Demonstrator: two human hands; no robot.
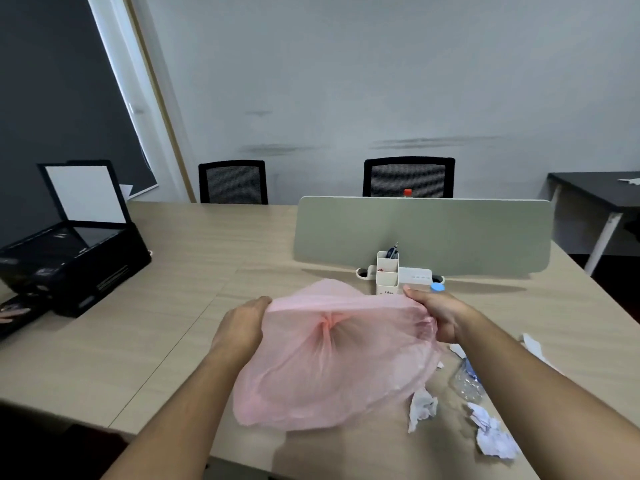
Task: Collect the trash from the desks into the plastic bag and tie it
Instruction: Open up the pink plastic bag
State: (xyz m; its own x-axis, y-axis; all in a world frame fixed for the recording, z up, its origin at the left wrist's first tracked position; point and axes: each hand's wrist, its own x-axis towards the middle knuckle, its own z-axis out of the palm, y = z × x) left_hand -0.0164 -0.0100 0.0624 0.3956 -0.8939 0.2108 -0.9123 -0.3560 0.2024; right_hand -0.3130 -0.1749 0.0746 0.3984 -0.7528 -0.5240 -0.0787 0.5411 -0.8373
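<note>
A thin pink plastic bag [329, 368] hangs in front of me over the wooden desk [145, 341], its mouth stretched wide. My left hand [242, 323] grips the bag's left rim and my right hand [438, 313] grips the right rim. The bag looks empty and see-through. Trash lies on the desk at the right: a crumpled white paper [422, 407], a second crumpled paper ball [491, 433], a crushed clear plastic bottle [467, 379] partly behind my right forearm, and a paper scrap [535, 348].
A black printer [69, 261] with raised lid stands at the left. A white pen holder [387, 271] and a blue cap [437, 287] sit before a pale green divider [422, 233]. Two black chairs [408, 176] stand behind the desk; a dark table [599, 192] is far right.
</note>
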